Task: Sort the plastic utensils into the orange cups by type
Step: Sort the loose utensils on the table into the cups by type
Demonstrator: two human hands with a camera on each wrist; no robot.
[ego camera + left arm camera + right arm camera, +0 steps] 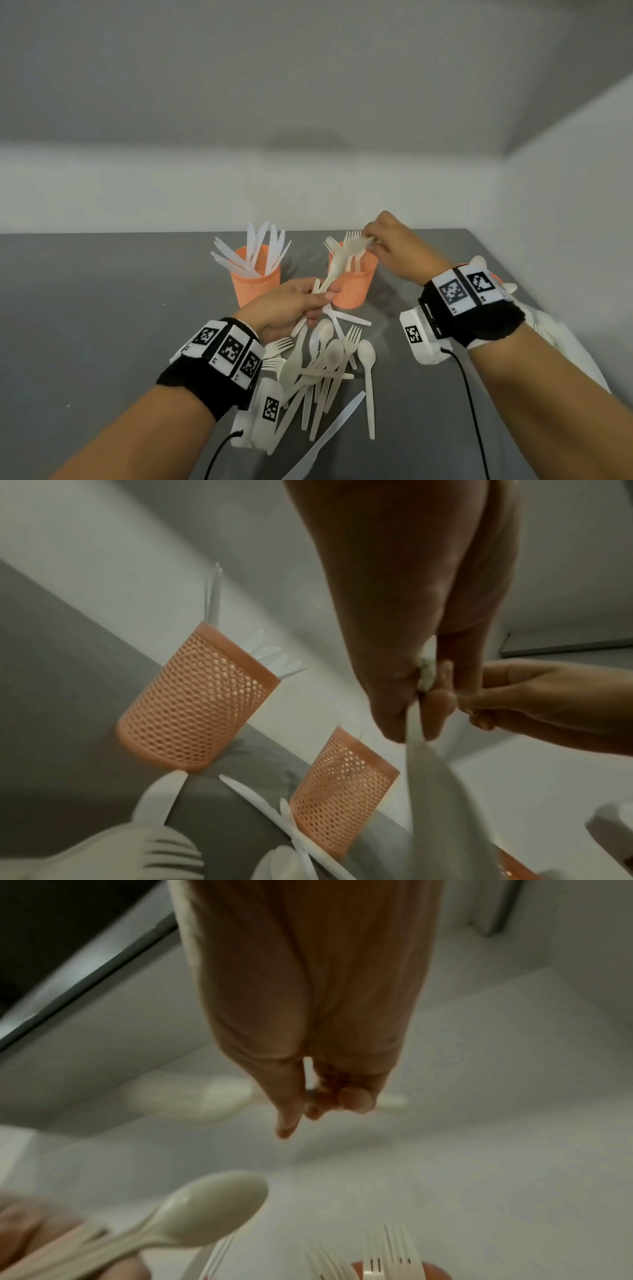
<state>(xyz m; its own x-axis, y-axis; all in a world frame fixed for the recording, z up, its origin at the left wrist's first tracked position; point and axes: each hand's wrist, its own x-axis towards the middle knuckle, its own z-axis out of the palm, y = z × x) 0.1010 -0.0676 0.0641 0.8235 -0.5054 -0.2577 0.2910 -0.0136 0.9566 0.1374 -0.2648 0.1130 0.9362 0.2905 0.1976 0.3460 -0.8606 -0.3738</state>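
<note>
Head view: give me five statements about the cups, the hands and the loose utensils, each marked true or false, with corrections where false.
1. The left orange cup holds knives. True.
2. The middle orange cup holds spoons. False: fork tines stand up out of it.
3. The left hand grips a bundle of utensil handles, a spoon sticking up from it. True.
4. The right hand rests flat on the grey table. False: it is raised over the middle cup, its fingers at the spoon's bowl.
5. All utensils are already sorted. False: a pile of utensils, forks, spoons and knives, lies on the table before the cups.
</note>
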